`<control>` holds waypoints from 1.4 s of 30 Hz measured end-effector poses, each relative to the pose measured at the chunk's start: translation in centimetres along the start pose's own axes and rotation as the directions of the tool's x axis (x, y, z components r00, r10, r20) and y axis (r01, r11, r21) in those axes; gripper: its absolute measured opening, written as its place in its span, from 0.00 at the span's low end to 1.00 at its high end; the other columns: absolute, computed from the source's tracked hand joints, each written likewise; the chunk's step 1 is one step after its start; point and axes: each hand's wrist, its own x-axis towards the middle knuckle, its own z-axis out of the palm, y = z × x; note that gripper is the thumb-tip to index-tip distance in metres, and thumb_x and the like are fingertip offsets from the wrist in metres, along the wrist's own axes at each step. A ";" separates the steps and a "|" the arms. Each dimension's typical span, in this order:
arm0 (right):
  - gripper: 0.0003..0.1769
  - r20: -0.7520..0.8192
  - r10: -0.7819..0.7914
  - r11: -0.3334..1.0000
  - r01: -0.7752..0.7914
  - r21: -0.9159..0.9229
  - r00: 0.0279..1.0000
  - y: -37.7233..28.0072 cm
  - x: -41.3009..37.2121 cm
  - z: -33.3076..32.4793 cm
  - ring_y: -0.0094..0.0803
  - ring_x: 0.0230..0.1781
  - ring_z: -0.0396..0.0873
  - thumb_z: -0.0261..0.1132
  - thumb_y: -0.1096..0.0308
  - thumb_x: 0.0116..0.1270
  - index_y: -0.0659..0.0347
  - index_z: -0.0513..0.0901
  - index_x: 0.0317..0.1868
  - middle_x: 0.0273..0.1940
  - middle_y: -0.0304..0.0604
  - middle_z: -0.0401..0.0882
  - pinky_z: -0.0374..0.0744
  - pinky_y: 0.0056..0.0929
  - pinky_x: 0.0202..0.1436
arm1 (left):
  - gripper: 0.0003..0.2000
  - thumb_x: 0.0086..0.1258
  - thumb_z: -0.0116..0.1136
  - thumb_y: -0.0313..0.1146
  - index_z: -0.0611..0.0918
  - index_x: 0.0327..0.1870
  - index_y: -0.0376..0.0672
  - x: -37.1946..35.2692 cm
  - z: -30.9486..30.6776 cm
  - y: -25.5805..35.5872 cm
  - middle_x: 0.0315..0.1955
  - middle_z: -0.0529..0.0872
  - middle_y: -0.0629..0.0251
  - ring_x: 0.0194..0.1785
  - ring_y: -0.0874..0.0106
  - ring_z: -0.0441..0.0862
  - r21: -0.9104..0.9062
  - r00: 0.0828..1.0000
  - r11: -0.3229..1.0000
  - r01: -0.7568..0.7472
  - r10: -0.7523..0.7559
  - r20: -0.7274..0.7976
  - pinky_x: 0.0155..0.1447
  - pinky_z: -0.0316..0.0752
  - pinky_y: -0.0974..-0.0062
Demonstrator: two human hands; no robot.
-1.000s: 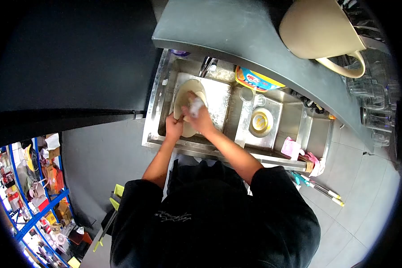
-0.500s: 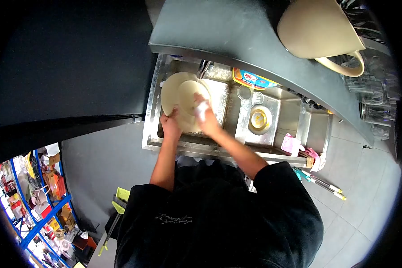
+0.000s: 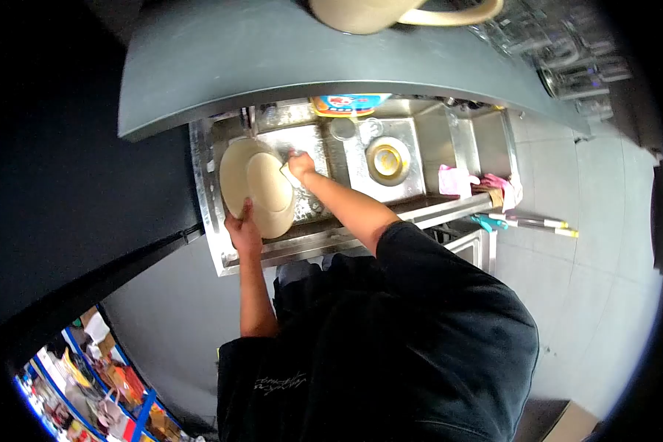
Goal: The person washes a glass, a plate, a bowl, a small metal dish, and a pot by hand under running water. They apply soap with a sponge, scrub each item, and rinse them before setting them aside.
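Note:
Over the left basin of the steel sink (image 3: 214, 228), a large cream wide-rimmed dish (image 3: 269, 184) is tilted. My left hand (image 3: 244, 230) grips its near-left rim, thumb on the upper face. At the dish's right edge, my right hand (image 3: 300, 163) is closed on a small pale cloth (image 3: 290, 175), perhaps a sponge. Behind the dish rises a dark faucet (image 3: 249, 121). In the neighbouring basin lies a round metal bowl (image 3: 388, 160) with yellowish contents.
A grey shelf (image 3: 331, 62) overhangs the sink's back, carrying a beige cup (image 3: 361, 15) and several glasses (image 3: 578, 74). A blue-and-orange package (image 3: 350, 104) stands behind the basins. Pink gloves (image 3: 457, 181) hang at the sink's right, above long-handled tools (image 3: 534, 222).
My right hand has moved from the dish's inner face out to its right edge. The dish is tilted differently, with my left hand still on its rim. The camera view has shifted.

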 end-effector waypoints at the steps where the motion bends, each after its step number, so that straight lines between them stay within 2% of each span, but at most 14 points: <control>1: 0.31 0.102 0.240 0.933 -0.259 0.251 0.965 2.3 1.3 0.3 0.46 0.38 0.81 0.42 0.39 0.74 0.56 0.82 0.45 0.39 0.46 0.85 0.79 0.51 0.43 | 0.12 0.73 0.61 0.31 0.82 0.48 0.30 -0.7 0.9 2.7 0.38 0.86 0.66 0.41 0.75 0.79 0.154 0.998 0.986 -0.056 0.051 0.041 0.46 0.74 0.74; 3: 0.38 0.409 0.429 0.632 -0.591 0.501 0.805 3.9 0.8 -1.4 0.38 0.30 0.76 0.34 0.31 0.73 0.52 0.80 0.47 0.39 0.40 0.82 0.78 0.46 0.35 | 0.12 0.72 0.61 0.32 0.82 0.47 0.31 -0.7 0.1 2.8 0.39 0.88 0.61 0.41 0.70 0.84 0.381 0.982 0.911 -0.157 0.103 0.160 0.45 0.77 0.72; 5: 0.37 0.476 0.422 0.619 -0.629 0.470 0.771 4.9 -0.8 -2.6 0.39 0.33 0.73 0.36 0.31 0.72 0.51 0.77 0.54 0.46 0.43 0.79 0.76 0.43 0.37 | 0.12 0.72 0.61 0.33 0.82 0.45 0.31 -1.0 -0.4 2.9 0.35 0.88 0.53 0.37 0.60 0.86 0.608 0.968 0.760 -0.227 0.111 0.224 0.42 0.78 0.67; 9: 0.36 0.577 0.236 0.708 -0.545 0.449 0.782 3.3 -8.2 -5.9 0.50 0.54 0.76 0.46 0.34 0.73 0.51 0.64 0.69 0.65 0.57 0.65 0.73 0.56 0.63 | 0.12 0.72 0.58 0.35 0.83 0.45 0.34 -2.0 -1.3 3.6 0.31 0.85 0.42 0.34 0.43 0.83 0.797 0.917 0.478 -0.369 0.046 0.397 0.37 0.77 0.56; 13: 0.34 0.826 -0.350 0.500 -0.658 0.563 0.442 1.3 -16.7 -12.2 0.49 0.55 0.81 0.59 0.40 0.71 0.63 0.72 0.60 0.50 0.50 0.83 0.76 0.53 0.64 | 0.12 0.71 0.54 0.34 0.83 0.47 0.38 -4.1 -1.6 3.6 0.36 0.86 0.45 0.34 0.47 0.84 0.740 0.783 0.331 -0.585 -0.007 0.622 0.40 0.80 0.56; 16: 0.21 0.741 -0.193 0.683 -0.454 0.572 0.643 3.1 -19.9 -13.8 0.35 0.45 0.84 0.66 0.52 0.69 0.64 0.81 0.45 0.41 0.45 0.84 0.82 0.41 0.57 | 0.15 0.66 0.51 0.28 0.82 0.52 0.40 -6.1 -1.1 2.1 0.52 0.85 0.54 0.47 0.58 0.87 0.496 0.491 0.157 -0.854 -0.070 0.868 0.48 0.83 0.62; 17: 0.17 0.691 -0.098 0.701 -0.444 0.559 0.716 4.8 -20.4 -13.9 0.40 0.46 0.83 0.64 0.59 0.69 0.60 0.79 0.52 0.43 0.44 0.83 0.80 0.45 0.59 | 0.16 0.65 0.51 0.28 0.82 0.53 0.40 -6.7 -1.6 1.6 0.55 0.84 0.55 0.51 0.61 0.86 0.421 0.414 0.092 -0.902 -0.087 0.906 0.49 0.83 0.64; 24: 0.14 0.468 -0.029 0.448 -0.407 0.796 0.883 14.4 -22.1 -17.1 0.35 0.43 0.82 0.62 0.70 0.67 0.59 0.79 0.52 0.43 0.40 0.80 0.84 0.40 0.48 | 0.19 0.63 0.56 0.29 0.81 0.57 0.42 -10.6 3.6 1.7 0.59 0.83 0.60 0.62 0.64 0.80 0.069 0.072 -0.059 -0.996 -0.048 0.996 0.55 0.80 0.64; 29: 0.16 0.137 0.026 0.280 -0.139 0.950 0.990 15.8 -26.7 -27.2 0.32 0.44 0.82 0.62 0.72 0.67 0.67 0.79 0.54 0.44 0.43 0.82 0.84 0.33 0.43 | 0.23 0.60 0.63 0.27 0.80 0.59 0.43 -13.7 12.3 6.2 0.63 0.78 0.59 0.69 0.61 0.72 -0.017 -0.017 0.155 -0.988 -0.001 1.000 0.68 0.70 0.63; 31: 0.16 0.043 0.013 0.261 -0.045 0.964 0.999 18.3 -25.5 -31.2 0.30 0.43 0.83 0.64 0.71 0.67 0.64 0.79 0.54 0.45 0.42 0.83 0.84 0.30 0.42 | 0.20 0.64 0.62 0.28 0.80 0.59 0.42 -14.5 14.9 5.3 0.63 0.77 0.57 0.68 0.58 0.72 0.095 0.106 0.308 -0.947 0.020 0.994 0.69 0.68 0.61; 36: 0.15 -0.480 0.057 0.713 0.300 0.633 0.876 23.6 -19.4 -38.9 0.27 0.39 0.80 0.64 0.71 0.68 0.68 0.80 0.53 0.40 0.41 0.84 0.77 0.25 0.43 | 0.13 0.70 0.57 0.25 0.81 0.54 0.36 -13.7 22.8 -3.9 0.45 0.86 0.56 0.48 0.65 0.84 0.466 0.511 0.699 -0.542 -0.166 0.843 0.54 0.77 0.71; 39: 0.16 -0.679 -0.001 0.871 0.334 0.359 0.734 25.3 -16.3 -42.8 0.34 0.38 0.84 0.64 0.68 0.67 0.67 0.80 0.52 0.37 0.51 0.86 0.79 0.33 0.43 | 0.11 0.73 0.54 0.24 0.80 0.54 0.33 -10.7 26.7 -15.4 0.42 0.87 0.61 0.45 0.75 0.83 0.591 0.556 0.774 -0.226 -0.396 0.731 0.51 0.77 0.78; 40: 0.17 -0.662 0.002 0.876 0.318 0.363 0.750 25.0 -16.1 -44.3 0.39 0.39 0.86 0.64 0.68 0.67 0.67 0.79 0.53 0.37 0.55 0.86 0.80 0.35 0.43 | 0.11 0.73 0.54 0.24 0.80 0.54 0.33 -11.0 29.0 -17.4 0.40 0.87 0.63 0.41 0.75 0.83 0.600 0.586 0.795 0.085 -0.527 0.615 0.49 0.76 0.80; 42: 0.18 -0.707 -0.029 0.867 0.370 0.334 0.707 26.3 -14.3 -45.7 0.41 0.38 0.86 0.64 0.67 0.68 0.67 0.77 0.55 0.36 0.55 0.86 0.80 0.36 0.42 | 0.09 0.73 0.55 0.29 0.81 0.49 0.36 -9.6 31.7 -23.2 0.36 0.86 0.64 0.38 0.74 0.83 0.681 0.575 0.656 0.326 -0.709 0.407 0.46 0.78 0.80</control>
